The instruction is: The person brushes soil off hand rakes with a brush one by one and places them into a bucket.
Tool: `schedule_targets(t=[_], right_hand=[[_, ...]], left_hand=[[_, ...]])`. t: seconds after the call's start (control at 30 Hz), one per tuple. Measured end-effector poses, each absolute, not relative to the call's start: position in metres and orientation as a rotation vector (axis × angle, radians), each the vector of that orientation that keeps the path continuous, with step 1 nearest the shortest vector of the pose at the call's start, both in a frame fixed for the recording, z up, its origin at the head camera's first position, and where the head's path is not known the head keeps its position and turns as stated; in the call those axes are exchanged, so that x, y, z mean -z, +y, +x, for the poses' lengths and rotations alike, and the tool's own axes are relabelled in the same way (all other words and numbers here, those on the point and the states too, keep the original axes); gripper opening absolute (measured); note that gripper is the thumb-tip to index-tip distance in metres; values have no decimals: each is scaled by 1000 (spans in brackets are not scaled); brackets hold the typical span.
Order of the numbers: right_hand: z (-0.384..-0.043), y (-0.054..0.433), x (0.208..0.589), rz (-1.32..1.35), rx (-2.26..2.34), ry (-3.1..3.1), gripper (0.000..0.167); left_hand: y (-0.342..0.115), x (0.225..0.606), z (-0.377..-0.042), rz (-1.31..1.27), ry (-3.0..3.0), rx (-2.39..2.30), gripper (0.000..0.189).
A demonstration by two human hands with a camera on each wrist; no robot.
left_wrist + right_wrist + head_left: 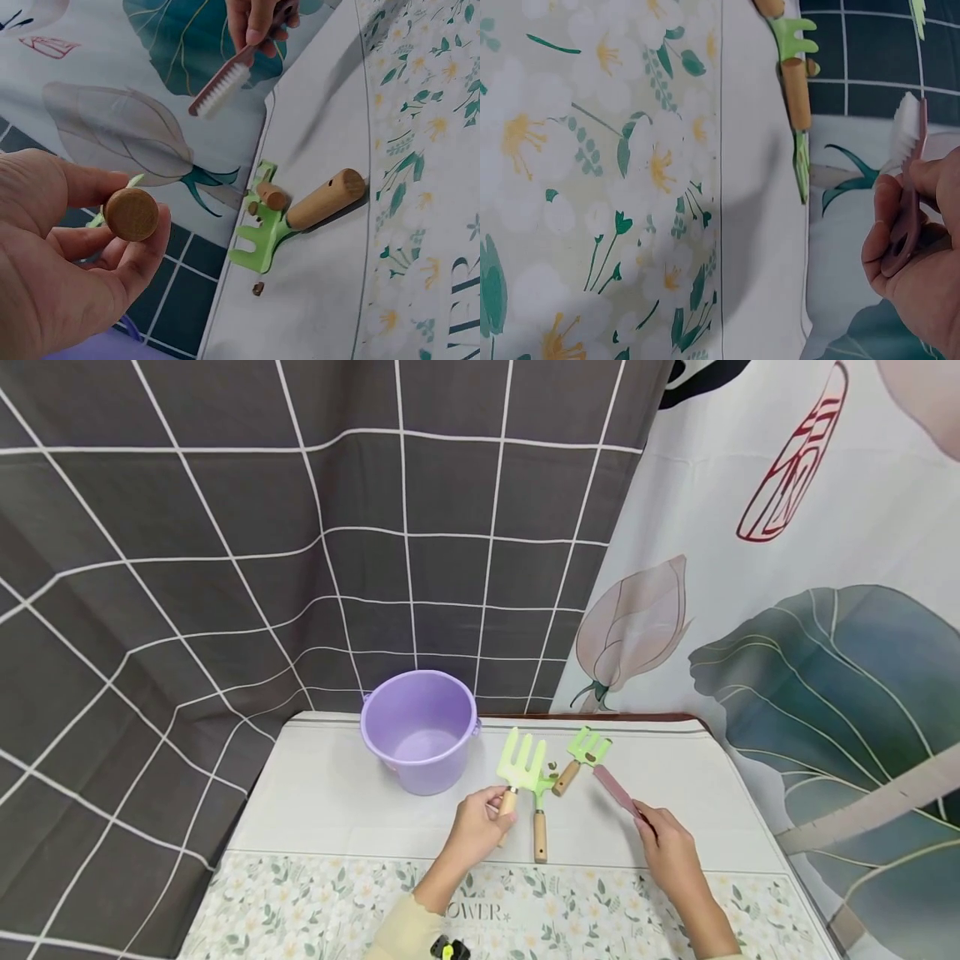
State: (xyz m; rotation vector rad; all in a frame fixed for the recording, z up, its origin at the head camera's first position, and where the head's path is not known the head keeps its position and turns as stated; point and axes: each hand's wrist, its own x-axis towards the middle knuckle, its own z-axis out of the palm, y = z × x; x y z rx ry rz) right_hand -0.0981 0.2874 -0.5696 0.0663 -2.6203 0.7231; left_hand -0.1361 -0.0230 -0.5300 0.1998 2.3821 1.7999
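My left hand (480,822) grips the wooden handle of a pale green garden fork (521,763), its tines pointing up and away. In the left wrist view the round end of that handle (132,214) faces the camera. My right hand (669,847) holds a pinkish brush (617,790) by its handle; white bristles (223,91) show along one side. Between the hands, a green hand rake (540,835) with a wooden handle lies on the table. Beside it lies another green fork (589,747), its wooden handle angled toward the front left.
A purple bucket (420,735) stands at the back left of the table. Small brown bits (258,289) lie by the green tools. The table (315,793) has a white cloth with a flowered front band. Dark gridded curtain (225,610) and a printed white curtain (675,510) hang behind.
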Motion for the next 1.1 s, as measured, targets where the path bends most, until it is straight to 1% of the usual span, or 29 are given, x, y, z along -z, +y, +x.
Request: schedule_targets(t=[0.4, 0.83, 1.1], right_hand=[[-93, 287, 574, 27, -755, -2641, 31], [-93, 283, 573, 34, -764, -2636, 31], [-93, 283, 572, 29, -749, -2623, 31]], left_hand=[[-47, 509, -144, 209, 2608, -1819, 43], [-86, 484, -143, 168, 2871, -1653, 43], [-102, 473, -150, 116, 2989, -1491, 42]])
